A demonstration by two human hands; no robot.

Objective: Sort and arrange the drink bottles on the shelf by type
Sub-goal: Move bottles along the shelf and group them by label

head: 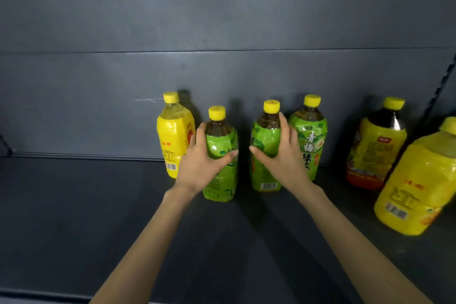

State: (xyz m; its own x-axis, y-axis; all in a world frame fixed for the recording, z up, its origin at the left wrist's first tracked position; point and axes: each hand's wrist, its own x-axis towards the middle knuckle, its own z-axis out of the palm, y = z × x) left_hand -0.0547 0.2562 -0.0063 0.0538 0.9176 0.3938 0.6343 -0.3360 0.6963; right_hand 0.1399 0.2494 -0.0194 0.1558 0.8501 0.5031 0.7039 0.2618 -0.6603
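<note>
Your left hand [201, 160] grips the left green bottle [220, 187] and your right hand [283, 158] the middle green bottle [264, 175], so next slide both beside the right green bottle [311, 140].

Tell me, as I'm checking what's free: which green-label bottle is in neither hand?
The rightmost green bottle, its big label characters facing out. The left hand and right hand grip the other two.

Hands [200, 164] grip green bottles [220, 184]; seemingly upright
</note>
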